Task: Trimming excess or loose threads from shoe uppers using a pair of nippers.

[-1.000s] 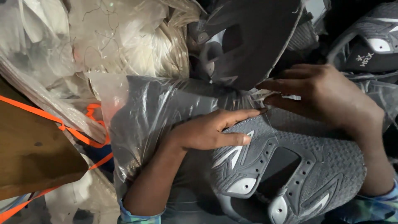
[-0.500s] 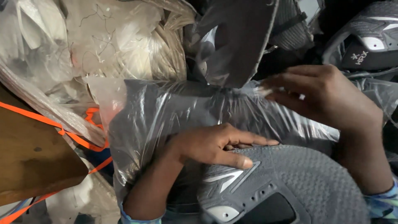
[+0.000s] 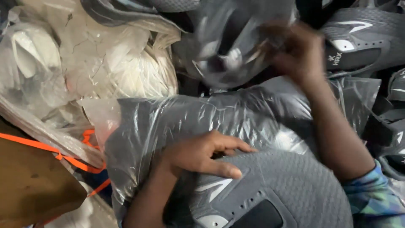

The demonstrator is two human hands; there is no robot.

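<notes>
My left hand lies on a grey knit shoe upper with white trim. Its thumb and fingers pinch the upper's top edge where it meets a clear plastic bag filled with grey uppers. My right hand is raised above the bag and blurred by motion. Its fingers curl on another grey upper, which is blurred as well. My right forearm crosses over the bag, and a blue patterned sleeve shows at the lower right.
Clear bags of white shoe parts fill the upper left. More grey uppers are piled at the right. A brown cardboard piece with an orange strap sits at the lower left.
My right hand has lifted off the bag up to the loose grey upper above it. The grey upper under my left hand has slid further toward the bag.
</notes>
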